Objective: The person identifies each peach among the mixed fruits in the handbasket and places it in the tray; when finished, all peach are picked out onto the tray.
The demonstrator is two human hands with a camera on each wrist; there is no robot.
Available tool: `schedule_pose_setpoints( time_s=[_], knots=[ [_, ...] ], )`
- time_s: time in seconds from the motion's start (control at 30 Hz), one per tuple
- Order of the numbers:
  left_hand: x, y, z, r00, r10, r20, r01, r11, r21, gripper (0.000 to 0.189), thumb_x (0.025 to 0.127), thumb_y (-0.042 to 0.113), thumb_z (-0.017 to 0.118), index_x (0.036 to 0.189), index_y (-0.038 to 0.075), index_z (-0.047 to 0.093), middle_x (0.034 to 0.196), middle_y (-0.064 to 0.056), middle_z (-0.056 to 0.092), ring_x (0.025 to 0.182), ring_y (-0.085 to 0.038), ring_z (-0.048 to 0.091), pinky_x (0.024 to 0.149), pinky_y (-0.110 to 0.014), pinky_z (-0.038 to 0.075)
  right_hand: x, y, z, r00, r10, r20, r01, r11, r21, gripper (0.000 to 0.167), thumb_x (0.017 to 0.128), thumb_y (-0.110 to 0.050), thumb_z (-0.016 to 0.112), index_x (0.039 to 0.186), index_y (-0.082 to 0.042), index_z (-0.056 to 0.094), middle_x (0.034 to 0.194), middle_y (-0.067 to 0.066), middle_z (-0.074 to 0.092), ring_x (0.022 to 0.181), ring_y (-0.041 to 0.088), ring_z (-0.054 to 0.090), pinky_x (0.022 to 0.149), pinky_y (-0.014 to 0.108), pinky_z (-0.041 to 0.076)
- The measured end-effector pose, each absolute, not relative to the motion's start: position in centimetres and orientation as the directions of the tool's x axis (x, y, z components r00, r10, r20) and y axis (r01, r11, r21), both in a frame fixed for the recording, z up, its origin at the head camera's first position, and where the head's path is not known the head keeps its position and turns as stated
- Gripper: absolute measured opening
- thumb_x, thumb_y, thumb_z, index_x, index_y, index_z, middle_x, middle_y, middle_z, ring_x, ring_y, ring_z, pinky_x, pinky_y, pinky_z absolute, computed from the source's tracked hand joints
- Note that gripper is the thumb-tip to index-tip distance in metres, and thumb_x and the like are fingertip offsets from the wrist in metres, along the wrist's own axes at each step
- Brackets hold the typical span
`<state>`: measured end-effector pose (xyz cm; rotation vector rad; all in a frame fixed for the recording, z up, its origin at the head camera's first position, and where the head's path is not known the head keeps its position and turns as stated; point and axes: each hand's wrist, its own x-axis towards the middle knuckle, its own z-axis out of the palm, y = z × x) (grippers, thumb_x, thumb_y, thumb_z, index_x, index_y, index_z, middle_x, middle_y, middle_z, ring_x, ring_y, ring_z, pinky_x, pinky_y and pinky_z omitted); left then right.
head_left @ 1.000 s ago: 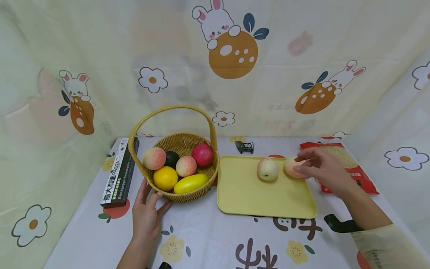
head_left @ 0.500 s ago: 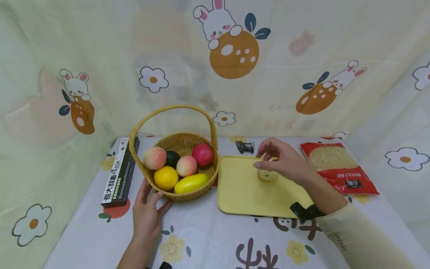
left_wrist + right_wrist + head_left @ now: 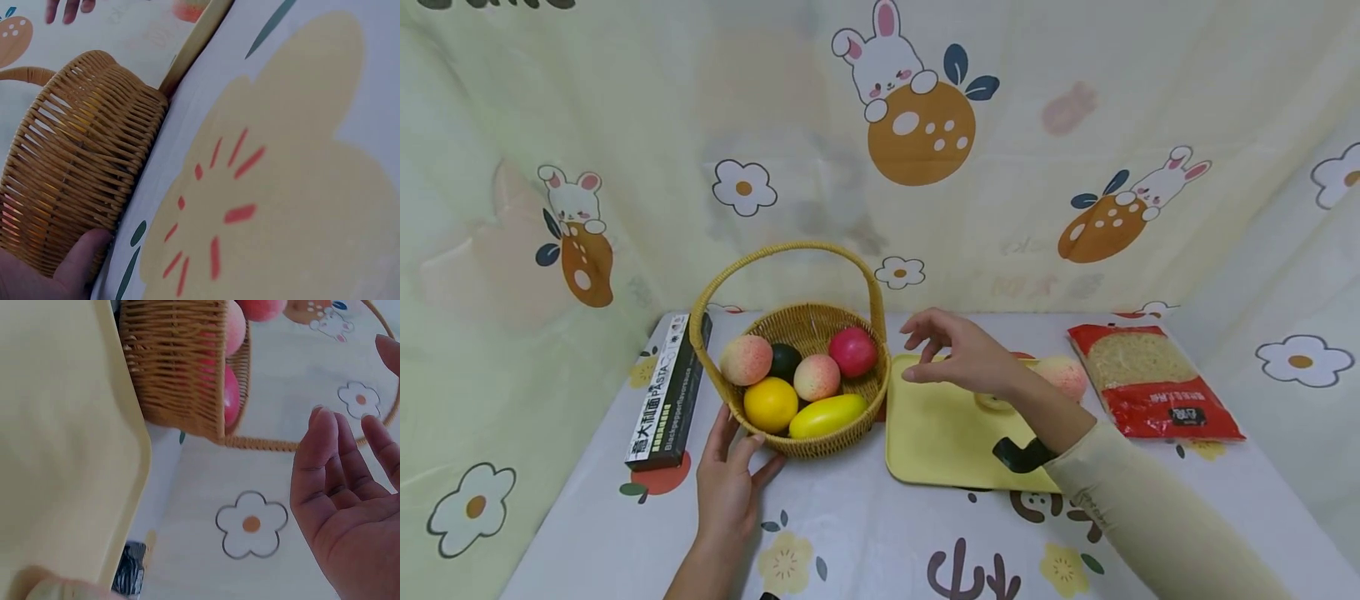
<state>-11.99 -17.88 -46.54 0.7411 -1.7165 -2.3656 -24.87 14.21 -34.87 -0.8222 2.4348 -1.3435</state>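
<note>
There hung the right hand, fingers loosely bent, thumb well clear of them, nothing between, up around the far left corner of the tray and just beside the basket! Tight quarters: a small swing left looked enough to bump the handle. At the basket's near left, the left hand lay against the wicker, fingers spread rather than clenched; too hard a shove there could tip the load tray-side. And what a load! A speckled peach sat high at the left rim, so a jolt might roll it out, with the long yellow fruit along the near rim, next in danger. On the tray, the pale fruit showed only a sliver beneath the right arm, and the black wrist mount hung low nearby: a careless dip could set it rolling. The tray peach, by the far right corner, had just a low edge guarding it from the noodle bag.
</note>
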Motion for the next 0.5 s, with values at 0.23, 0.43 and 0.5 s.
schedule_pose_setpoints(
  time_s=[0.23,0.43,0.5],
  knots=[
    [-11.9,-17.9,-46.7,-0.876,-0.368,-0.312,-0.186,-0.341,0.922,0.079,0.102,0.011,0.056,0.166,0.046,0.026,0.175,0.005,0.024,0.148,-0.032,0.04,0.098,-0.051,0.062,-25.3,11.8,-35.4,-0.777,-0.629,0.029,-0.385,0.437,-0.813,0.059,0.087,-0.025,0.087,0.138,-0.017,0.059,0.126,0.007,0.068,0.101,0.023,0.069,0.083,0.039,0.059],
    [-11.9,-17.9,-46.4,-0.875,-0.367,-0.314,-0.188,-0.339,0.922,0.078,0.103,0.011,0.056,0.166,0.047,0.027,0.175,0.006,0.025,0.147,-0.032,0.041,0.097,-0.049,0.062,-26.0,9.6,-35.5,-0.747,-0.665,0.024,-0.411,0.433,-0.802,0.063,0.086,-0.029,0.087,0.14,-0.018,0.059,0.133,0.014,0.066,0.108,0.027,0.067,0.082,0.037,0.06],
    [-11.8,-17.9,-46.4,-0.874,-0.368,-0.318,-0.192,-0.34,0.921,0.078,0.103,0.011,0.055,0.166,0.047,0.026,0.175,0.006,0.024,0.147,-0.032,0.041,0.097,-0.049,0.062,-26.2,8.9,-35.7,-0.736,-0.677,0.018,-0.405,0.417,-0.814,0.066,0.085,-0.03,0.087,0.143,-0.016,0.057,0.136,0.016,0.064,0.11,0.029,0.065,0.082,0.037,0.061]
  ],
)
